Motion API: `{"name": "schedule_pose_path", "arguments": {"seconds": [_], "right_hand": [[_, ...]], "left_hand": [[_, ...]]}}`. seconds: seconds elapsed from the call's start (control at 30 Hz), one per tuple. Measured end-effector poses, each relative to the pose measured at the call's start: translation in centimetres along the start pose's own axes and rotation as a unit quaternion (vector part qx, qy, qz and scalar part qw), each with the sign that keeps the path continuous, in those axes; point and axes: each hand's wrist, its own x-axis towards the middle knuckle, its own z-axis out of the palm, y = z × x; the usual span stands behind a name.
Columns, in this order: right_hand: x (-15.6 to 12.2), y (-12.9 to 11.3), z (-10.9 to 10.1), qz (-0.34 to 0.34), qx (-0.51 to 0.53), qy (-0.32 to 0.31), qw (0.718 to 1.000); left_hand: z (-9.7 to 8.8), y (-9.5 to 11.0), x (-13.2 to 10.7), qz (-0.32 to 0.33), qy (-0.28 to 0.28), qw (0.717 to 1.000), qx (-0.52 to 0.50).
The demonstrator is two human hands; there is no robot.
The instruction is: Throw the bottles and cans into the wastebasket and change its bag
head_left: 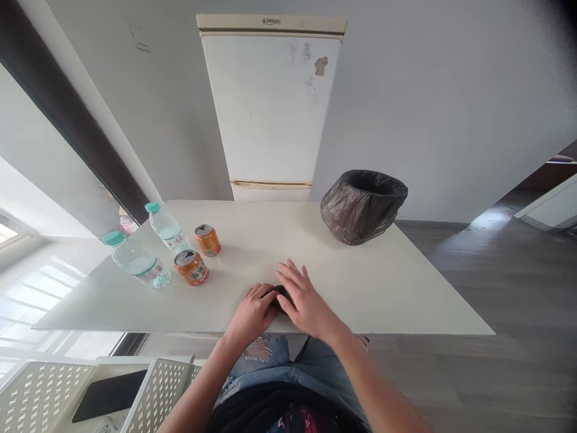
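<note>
Near the front edge of the white table (252, 225), a small dark bundle (280, 299), perhaps black plastic, lies mostly covered by my hands. My left hand (253, 310) is closed, its fingers curled over the bundle's left side. Just over the right side is my right hand (309, 304), with its fingers spread; whether it touches the bundle is hard to see. To the left stand two orange drink cans, a nearer can (193, 268) and a farther can (208, 240). Beside them are a nearer clear bottle (137, 263) and a farther clear bottle (167, 230), both with teal caps.
A bin lined with a dark bag (360, 210) stands at the table's back right. Behind the table is a white fridge (273, 108) against a grey wall. White perforated baskets (45, 391), one by a dark flat object (110, 394), sit below at lower left.
</note>
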Motion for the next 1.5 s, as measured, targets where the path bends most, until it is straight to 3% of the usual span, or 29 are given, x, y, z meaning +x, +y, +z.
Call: {"name": "schedule_pose_path", "arguments": {"seconds": [0.13, 0.3, 0.4, 0.57, 0.77, 1.5], "right_hand": [[1.1, -1.5, 3.9, -0.050, -0.032, -0.012, 0.998], [1.8, -0.1, 6.3, -0.047, -0.105, 0.000, 0.993], [2.2, 0.8, 6.2, -0.060, -0.153, -0.004, 0.986], [3.4, 2.4, 4.6, -0.116, -0.156, -0.062, 0.979], [3.8, 3.3, 3.7, -0.133, -0.132, -0.097, 0.978], [3.2, 3.5, 4.3, -0.087, -0.107, -0.079, 0.987]], "left_hand": [[-0.9, -0.3, -0.9, -0.010, 0.031, 0.999, -0.036], [-3.1, -2.6, -2.1, -0.014, 0.050, 0.999, 0.010], [-4.2, -4.7, -2.3, -0.071, 0.081, 0.994, 0.036], [-4.4, -6.5, -1.7, -0.079, 0.034, 0.994, 0.072], [-3.5, -6.2, -1.6, -0.102, 0.013, 0.988, 0.119], [-3.8, -6.0, -1.6, -0.103, 0.019, 0.988, 0.117]]}}
